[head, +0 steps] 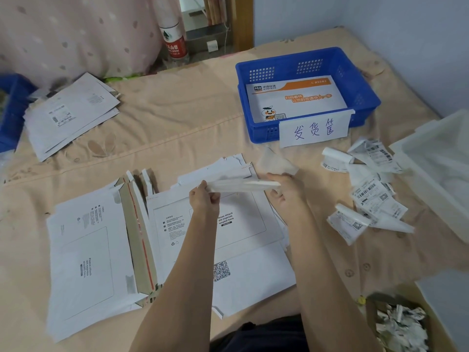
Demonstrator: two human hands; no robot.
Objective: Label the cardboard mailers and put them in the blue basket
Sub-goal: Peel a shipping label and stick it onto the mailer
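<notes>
Two hands hold one pale sheet between them above the cardboard mailers. Left hand point(204, 196): thumb and fingertips pinch the sheet's point(243, 186) left end. Right hand point(285, 190): fingers curled round the right end, which is blurred. Beneath, the top mailer point(228, 240) lies flat on the peach bedsheet point(165, 133), printed side up, with an opened mailer point(83, 252) just beside it to the left. Blue basket point(365, 97): farther back to the right, holding one orange-and-white mailer point(297, 97) and bearing a handwritten paper tag point(314, 129). Loose waybill labels point(373, 196) lie scattered at right; another stack of mailers point(71, 113) sits far left.
</notes>
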